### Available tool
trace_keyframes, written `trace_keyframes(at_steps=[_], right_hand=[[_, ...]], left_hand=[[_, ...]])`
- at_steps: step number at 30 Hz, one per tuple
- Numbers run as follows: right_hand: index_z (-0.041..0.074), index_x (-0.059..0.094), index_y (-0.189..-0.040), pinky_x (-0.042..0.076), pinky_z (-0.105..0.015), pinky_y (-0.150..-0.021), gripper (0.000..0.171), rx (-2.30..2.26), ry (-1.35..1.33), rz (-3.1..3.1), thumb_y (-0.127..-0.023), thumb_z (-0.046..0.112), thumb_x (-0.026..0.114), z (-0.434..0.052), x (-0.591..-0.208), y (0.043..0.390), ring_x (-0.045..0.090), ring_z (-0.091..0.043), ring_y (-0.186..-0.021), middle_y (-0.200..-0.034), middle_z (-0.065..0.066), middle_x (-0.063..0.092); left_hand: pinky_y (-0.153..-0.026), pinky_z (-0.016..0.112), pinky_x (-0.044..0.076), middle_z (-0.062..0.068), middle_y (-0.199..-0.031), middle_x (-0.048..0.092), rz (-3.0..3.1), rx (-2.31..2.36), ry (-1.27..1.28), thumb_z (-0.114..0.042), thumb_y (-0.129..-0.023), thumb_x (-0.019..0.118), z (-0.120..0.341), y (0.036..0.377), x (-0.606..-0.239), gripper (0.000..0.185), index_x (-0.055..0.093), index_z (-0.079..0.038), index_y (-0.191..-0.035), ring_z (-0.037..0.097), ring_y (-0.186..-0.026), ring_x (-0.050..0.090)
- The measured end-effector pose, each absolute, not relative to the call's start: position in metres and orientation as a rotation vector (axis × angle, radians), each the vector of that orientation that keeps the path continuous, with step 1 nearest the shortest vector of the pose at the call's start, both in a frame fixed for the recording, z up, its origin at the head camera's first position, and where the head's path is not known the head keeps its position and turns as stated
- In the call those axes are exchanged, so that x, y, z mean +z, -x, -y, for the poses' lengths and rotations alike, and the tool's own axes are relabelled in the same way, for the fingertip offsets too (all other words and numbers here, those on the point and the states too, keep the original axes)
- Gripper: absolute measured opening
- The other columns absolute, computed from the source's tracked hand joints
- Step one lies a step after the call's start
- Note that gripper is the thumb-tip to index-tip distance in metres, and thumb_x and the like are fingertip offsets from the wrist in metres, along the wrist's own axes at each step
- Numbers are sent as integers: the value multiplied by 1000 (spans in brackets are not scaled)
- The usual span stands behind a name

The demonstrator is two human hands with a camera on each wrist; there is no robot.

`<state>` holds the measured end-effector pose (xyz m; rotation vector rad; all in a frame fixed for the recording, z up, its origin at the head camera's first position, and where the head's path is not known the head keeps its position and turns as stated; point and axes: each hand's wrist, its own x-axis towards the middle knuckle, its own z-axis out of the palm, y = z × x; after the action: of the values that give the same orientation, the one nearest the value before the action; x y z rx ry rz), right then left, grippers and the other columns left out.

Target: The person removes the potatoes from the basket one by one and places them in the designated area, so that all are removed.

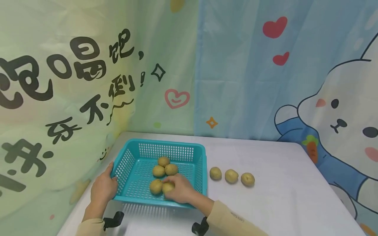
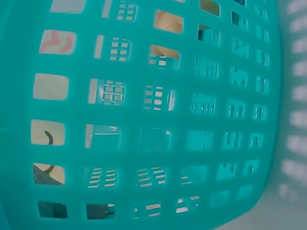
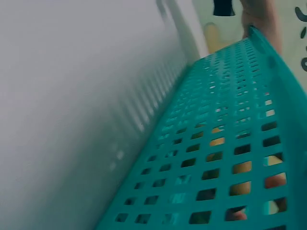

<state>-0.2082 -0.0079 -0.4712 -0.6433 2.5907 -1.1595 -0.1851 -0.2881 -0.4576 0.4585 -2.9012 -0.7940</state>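
Note:
My left hand point(image 1: 104, 185) grips the left rim of a turquoise plastic basket point(image 1: 159, 202) with perforated walls. Inside the basket, my right hand point(image 1: 180, 188) holds a potato point(image 1: 168, 187) between thumb and fingers, low near the front wall. Touching or close beside it lies another potato point(image 1: 156, 186). Behind these two sit a cluster of 3 potatoes point(image 1: 158, 171). The left wrist view is filled by the basket's wall point(image 2: 129, 112). In the right wrist view the front wall point(image 3: 211, 134) hides most of the right hand, and the left hand point(image 3: 261, 17) shows at the far end.
To the right of the basket, 3 potatoes point(image 1: 231, 176) lie in a row on the white table point(image 1: 283, 200). A printed cloth point(image 1: 236, 72) hangs behind the table, and another hangs along its left side.

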Motion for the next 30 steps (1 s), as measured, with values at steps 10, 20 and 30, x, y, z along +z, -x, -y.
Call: trace_keyframes(at_steps=[10, 20, 30], right_hand=[[4, 56, -132, 56, -35, -74, 49, -1856, 490, -2228, -83, 3, 60, -14, -459, 200, 60, -19, -88, -127, -16, 50], [6, 60, -131, 54, -37, -84, 43, -1989, 362, -2129, -88, 1, 60, -62, -435, 198, 65, -27, -101, -132, -20, 49], [14, 62, -128, 52, -33, -86, 48, -1858, 370, -2325, -82, 2, 73, -93, -443, 186, 59, -30, -110, -137, -9, 52]], left_hand=[[-54, 39, 42, 37, -134, 47, 2909, -815, -474, -8, -96, 50, 288, 184, -459, 61, 27, -2, -153, 32, -73, 57], [-55, 39, 43, 37, -133, 48, 2891, -787, -461, -8, -96, 48, 289, 189, -460, 60, 28, -1, -152, 34, -77, 58], [-55, 39, 42, 38, -131, 49, 2888, -780, -475, -8, -96, 48, 287, 189, -463, 61, 28, -1, -152, 33, -75, 58]])
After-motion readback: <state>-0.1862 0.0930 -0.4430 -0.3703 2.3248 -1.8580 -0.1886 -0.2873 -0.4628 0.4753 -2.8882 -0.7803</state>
